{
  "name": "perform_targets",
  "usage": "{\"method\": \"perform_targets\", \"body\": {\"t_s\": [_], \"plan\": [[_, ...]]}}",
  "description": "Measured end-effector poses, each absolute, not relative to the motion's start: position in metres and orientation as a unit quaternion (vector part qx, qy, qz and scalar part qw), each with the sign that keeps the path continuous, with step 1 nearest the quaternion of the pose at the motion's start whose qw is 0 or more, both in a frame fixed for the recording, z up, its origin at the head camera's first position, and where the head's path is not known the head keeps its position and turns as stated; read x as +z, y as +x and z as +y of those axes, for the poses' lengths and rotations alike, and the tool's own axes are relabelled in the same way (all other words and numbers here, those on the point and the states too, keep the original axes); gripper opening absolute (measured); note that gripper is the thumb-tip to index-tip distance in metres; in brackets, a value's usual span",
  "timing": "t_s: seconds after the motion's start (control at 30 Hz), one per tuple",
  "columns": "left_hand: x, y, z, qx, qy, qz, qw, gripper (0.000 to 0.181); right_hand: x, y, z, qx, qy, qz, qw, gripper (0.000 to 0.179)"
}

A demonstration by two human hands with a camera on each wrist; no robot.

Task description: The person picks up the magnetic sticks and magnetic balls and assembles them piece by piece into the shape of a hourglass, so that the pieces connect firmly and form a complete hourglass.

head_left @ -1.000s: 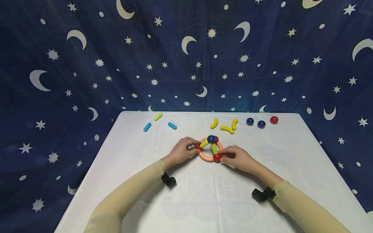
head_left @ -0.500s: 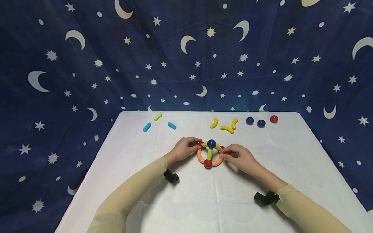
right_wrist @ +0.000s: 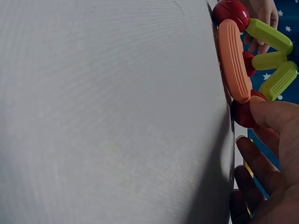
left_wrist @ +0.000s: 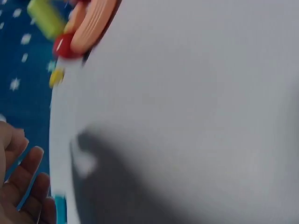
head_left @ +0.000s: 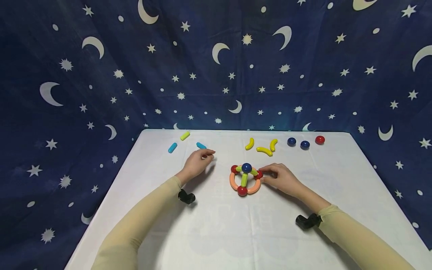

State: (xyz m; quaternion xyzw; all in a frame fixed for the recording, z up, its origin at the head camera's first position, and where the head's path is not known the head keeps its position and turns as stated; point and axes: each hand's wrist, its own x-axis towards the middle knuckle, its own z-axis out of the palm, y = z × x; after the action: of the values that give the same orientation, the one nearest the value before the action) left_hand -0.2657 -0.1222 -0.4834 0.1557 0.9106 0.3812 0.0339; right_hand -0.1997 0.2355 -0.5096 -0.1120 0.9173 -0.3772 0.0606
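A small pyramid of toy rods and balls stands mid-table. Its base is a ring of orange curved rods (head_left: pixel 233 181) joined by red balls (head_left: pixel 242 191). Light green rods (head_left: pixel 244 180) slope up to a dark blue ball (head_left: pixel 246 167) at the peak. My right hand (head_left: pixel 281 180) pinches the right-hand red ball (right_wrist: pixel 243 114) of the ring between thumb and fingers. Away to the left of the pyramid, my left hand (head_left: pixel 196 164) holds nothing, fingers loosely bent. Just beyond its fingers lies a blue rod (head_left: pixel 201 145), partly hidden by the hand.
Another blue rod (head_left: pixel 172 147) and a light green rod (head_left: pixel 185 135) lie at the back left. Behind the pyramid are yellow curved rods (head_left: pixel 264 151). Two dark blue balls (head_left: pixel 305 145) and a red ball (head_left: pixel 320 140) sit at the back right. A star-patterned cloth (head_left: pixel 216 75) hangs behind the table.
The pyramid has been turned, so one red ball now faces the front. My left hand has let go of its red ball and moved left and back; my right hand stays at the pyramid.
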Motion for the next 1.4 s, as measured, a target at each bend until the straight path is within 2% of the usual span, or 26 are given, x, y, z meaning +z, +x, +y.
{"method": "perform_targets", "body": {"t_s": [0.3, 0.47, 0.87, 1.07, 1.4], "plan": [[-0.475, -0.289, -0.193, 0.325, 0.019, 0.944, -0.045, 0.035, -0.513, -0.201, 0.237, -0.376, -0.109, 0.919, 0.057, 0.039], [-0.477, -0.294, -0.217, 0.315, -0.043, 0.946, -0.057, 0.039, -0.514, -0.201, 0.237, -0.384, -0.112, 0.914, 0.061, 0.039], [-0.480, -0.305, -0.233, 0.286, -0.091, 0.954, -0.016, 0.051, -0.517, -0.203, 0.239, -0.406, -0.106, 0.904, 0.082, 0.039], [-0.483, -0.311, -0.235, 0.242, -0.115, 0.964, 0.001, 0.051, -0.519, -0.205, 0.239, -0.410, -0.111, 0.902, 0.080, 0.039], [-0.483, -0.314, -0.231, 0.232, -0.098, 0.968, 0.004, 0.046, -0.519, -0.202, 0.240, -0.411, -0.112, 0.902, 0.074, 0.038]]}}
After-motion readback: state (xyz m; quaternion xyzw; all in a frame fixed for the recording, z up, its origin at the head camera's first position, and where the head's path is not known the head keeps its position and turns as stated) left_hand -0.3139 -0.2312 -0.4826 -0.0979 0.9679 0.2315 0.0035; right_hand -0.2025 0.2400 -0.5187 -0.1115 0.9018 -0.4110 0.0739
